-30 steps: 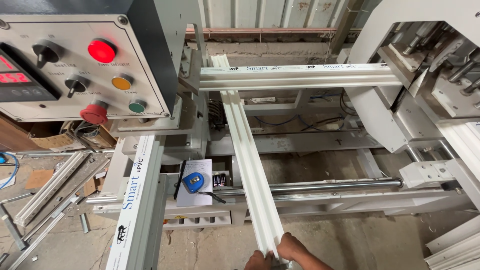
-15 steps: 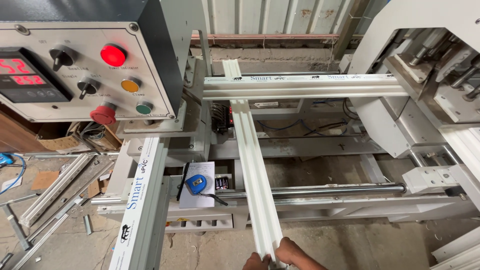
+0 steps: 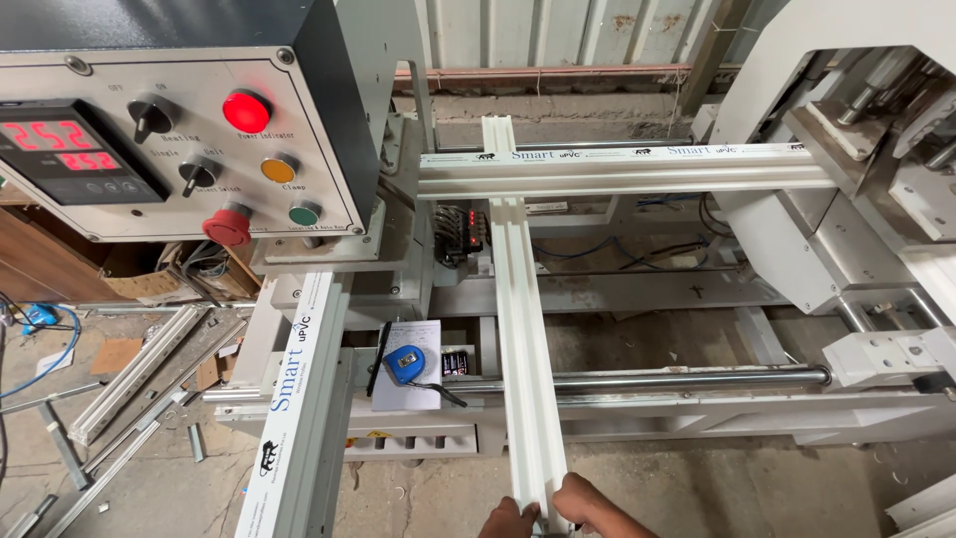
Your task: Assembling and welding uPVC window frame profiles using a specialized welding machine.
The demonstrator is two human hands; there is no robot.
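While both hands sit at the bottom edge of view, the left hand (image 3: pixel 510 520) and right hand (image 3: pixel 597 510) each clasp the near end of the long white ribbed plastic profile (image 3: pixel 523 329), which runs straight away from them to butt against a white crosswise profile (image 3: pixel 622 167) clamped in the grey welding machine. With only that near end held, the long piece could likely twist or drift sideways, leaving the far joint out of square. A blue tape measure (image 3: pixel 406 363) lies ahead and left of the left hand.
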